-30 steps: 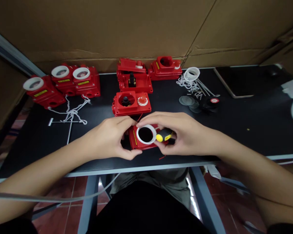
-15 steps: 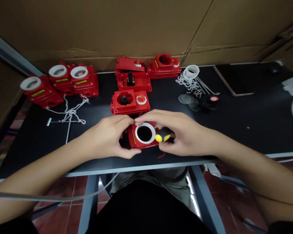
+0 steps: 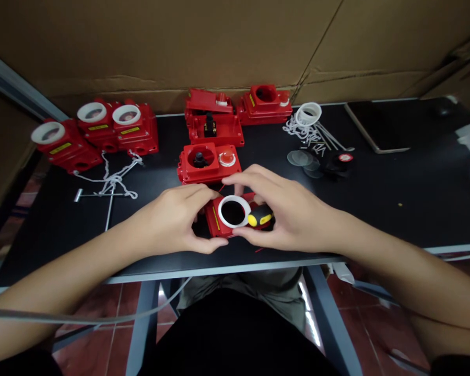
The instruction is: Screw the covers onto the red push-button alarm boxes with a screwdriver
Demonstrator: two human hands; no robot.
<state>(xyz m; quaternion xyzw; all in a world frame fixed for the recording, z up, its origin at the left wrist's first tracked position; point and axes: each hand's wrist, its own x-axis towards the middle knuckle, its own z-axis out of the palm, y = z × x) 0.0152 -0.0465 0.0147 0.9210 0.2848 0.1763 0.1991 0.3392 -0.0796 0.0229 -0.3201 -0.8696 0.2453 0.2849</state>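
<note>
A red housing (image 3: 215, 225) with a white ring (image 3: 222, 211) around its dark round opening lies near the table's front edge. My left hand (image 3: 182, 216) grips it from the left, thumb at the front and fingers at the back. My right hand (image 3: 274, 209) is curved over its right side, thumb against the ring's front. Tucked in that palm is a screwdriver with a black and yellow handle (image 3: 260, 215); its shaft is hidden. Just behind stands another red housing (image 3: 188, 175) with an orange-red dome and an open round hole.
Finished-looking red boxes with white rings (image 3: 127, 116) stand at left, tied with white cords to metal hammers (image 3: 109, 209). Farther back are an opened red box (image 3: 235, 136) and another red box (image 3: 254, 116). White rings (image 3: 319, 112), clear discs (image 3: 297, 158) and a phone-like slab (image 3: 379, 130) lie right.
My right thumb has come forward onto the front of the white ring, and the fingers have lifted and spread. The screwdriver stays in the palm. My left hand has barely moved.
</note>
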